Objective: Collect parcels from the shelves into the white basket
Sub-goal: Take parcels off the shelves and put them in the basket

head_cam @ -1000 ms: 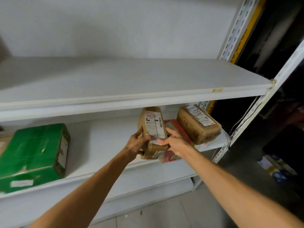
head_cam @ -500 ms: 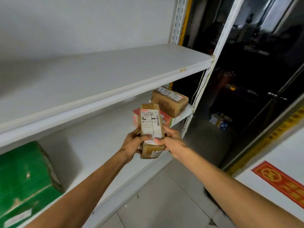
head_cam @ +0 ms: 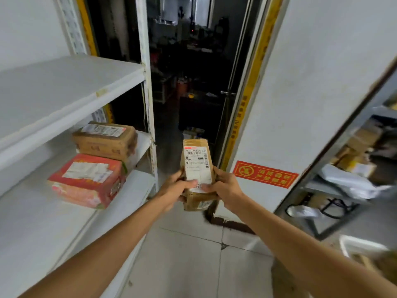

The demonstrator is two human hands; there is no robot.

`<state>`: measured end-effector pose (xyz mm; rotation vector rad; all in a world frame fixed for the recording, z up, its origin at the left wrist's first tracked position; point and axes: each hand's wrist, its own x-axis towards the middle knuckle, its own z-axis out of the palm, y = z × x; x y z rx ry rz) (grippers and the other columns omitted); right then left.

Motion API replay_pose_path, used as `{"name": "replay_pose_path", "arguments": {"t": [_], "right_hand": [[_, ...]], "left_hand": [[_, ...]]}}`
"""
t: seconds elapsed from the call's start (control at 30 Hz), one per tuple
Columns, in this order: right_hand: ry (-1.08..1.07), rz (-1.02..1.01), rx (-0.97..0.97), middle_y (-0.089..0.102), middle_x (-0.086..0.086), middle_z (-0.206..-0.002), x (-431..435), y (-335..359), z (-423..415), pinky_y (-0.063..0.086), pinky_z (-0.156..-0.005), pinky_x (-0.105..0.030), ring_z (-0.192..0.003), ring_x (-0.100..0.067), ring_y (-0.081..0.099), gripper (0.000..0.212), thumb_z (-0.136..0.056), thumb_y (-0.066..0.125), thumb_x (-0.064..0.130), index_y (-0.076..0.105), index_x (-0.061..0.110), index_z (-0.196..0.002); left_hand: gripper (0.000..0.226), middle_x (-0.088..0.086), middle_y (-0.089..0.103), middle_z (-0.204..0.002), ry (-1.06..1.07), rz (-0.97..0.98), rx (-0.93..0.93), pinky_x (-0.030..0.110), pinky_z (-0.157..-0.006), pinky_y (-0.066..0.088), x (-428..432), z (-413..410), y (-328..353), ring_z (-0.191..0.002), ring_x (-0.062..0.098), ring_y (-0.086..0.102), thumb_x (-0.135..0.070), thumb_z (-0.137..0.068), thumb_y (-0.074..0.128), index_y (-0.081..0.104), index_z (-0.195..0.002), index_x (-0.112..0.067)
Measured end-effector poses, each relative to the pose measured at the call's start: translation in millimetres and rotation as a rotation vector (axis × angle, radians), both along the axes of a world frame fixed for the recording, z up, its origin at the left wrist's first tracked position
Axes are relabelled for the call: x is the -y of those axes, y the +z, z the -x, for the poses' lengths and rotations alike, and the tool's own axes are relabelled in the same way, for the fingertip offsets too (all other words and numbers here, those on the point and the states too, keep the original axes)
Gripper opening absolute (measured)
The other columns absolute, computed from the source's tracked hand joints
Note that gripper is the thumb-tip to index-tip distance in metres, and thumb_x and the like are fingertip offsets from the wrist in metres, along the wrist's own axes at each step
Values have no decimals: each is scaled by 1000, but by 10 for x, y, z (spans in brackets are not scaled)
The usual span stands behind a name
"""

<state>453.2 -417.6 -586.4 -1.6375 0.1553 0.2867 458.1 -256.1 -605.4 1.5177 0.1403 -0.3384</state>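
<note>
Held parcel: small brown cardboard parcel with a white label (head_cam: 196, 168), upright in mid-air, right of the shelves.
Grip: left hand (head_cam: 173, 191) and right hand (head_cam: 226, 188) clasp its lower sides.
Shelves: white metal shelving (head_cam: 53, 89); red wrapped parcel (head_cam: 86, 179) and brown taped parcel (head_cam: 105, 140) on the lower board.
Room: grey tiled floor (head_cam: 193, 265), dark doorway (head_cam: 193, 82), red wall sign (head_cam: 265, 174).

Three parcels were there: one tall brown parcel (head_cam: 196, 166) gripped by two hands, left hand (head_cam: 171, 192) and right hand (head_cam: 228, 189); two left of the left hand, one flat brown parcel (head_cam: 105, 141), one red parcel (head_cam: 86, 179). One white basket (head_cam: 356, 240) sat right of the right hand.
</note>
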Motion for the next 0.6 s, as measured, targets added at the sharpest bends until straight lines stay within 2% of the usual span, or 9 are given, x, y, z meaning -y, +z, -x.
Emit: {"name": "replay_pose_path", "arguments": {"t": [0.2, 0.3, 0.37, 0.4, 0.47, 0.6], "right_hand": [[-317, -61, -42, 68, -6, -115, 1287, -92, -104, 55, -90, -48, -104, -29, 65, 71, -77, 66, -16, 51, 18, -138], [-468, -86, -43, 69, -1, -100, 1987, -156, -33, 59, -78, -36, -89, -19, 68, 72, -78, 64, -18, 49, 16, -139], [-585, -114, -29, 68, -1, -100, 2398, -194, 64, 59, -66, -26, -85, -16, 68, 68, -78, 63, -19, 52, 19, -134], [-645, -125, -22, 68, -2, -103, 2591, -211, 122, 59, -66, -26, -88, -18, 68, 66, -78, 63, -19, 54, 21, -129], [-764, -130, -12, 70, -4, -107, 2970, -243, 252, 60, -76, -34, -94, -22, 69, 64, -75, 67, -17, 56, 18, -128], [-954, -127, 39, 70, -10, -111, 3611, -288, 602, 56, -87, -46, -99, -28, 70, 64, -71, 71, -13, 57, 13, -128]], "left_hand": [[58, -1, 60, -132, -295, -55, 36, 48, -98, 49, 1408, -600, -65, -120, 23, 55, -5, -87, 65, 47, -139, -25], [57, 0, 60, -132, -457, -77, 41, 46, -96, 50, 2208, -755, -125, -119, 24, 56, -4, -87, 65, 48, -138, -24], [53, 0, 62, -129, -587, -108, 70, 48, -91, 53, 2725, -826, -123, -110, 23, 60, -5, -87, 65, 52, -134, -25], [53, -1, 63, -127, -653, -127, 80, 48, -88, 55, 2983, -853, -125, -106, 23, 62, -6, -87, 65, 52, -134, -26], [53, -1, 64, -125, -774, -138, 77, 48, -86, 55, 3490, -859, -124, -104, 24, 64, -6, -87, 65, 52, -134, -26], [55, 2, 63, -125, -944, -56, 58, 33, -88, 52, 4361, -663, -103, -102, 16, 62, 5, -86, 61, 52, -135, -19]]}}
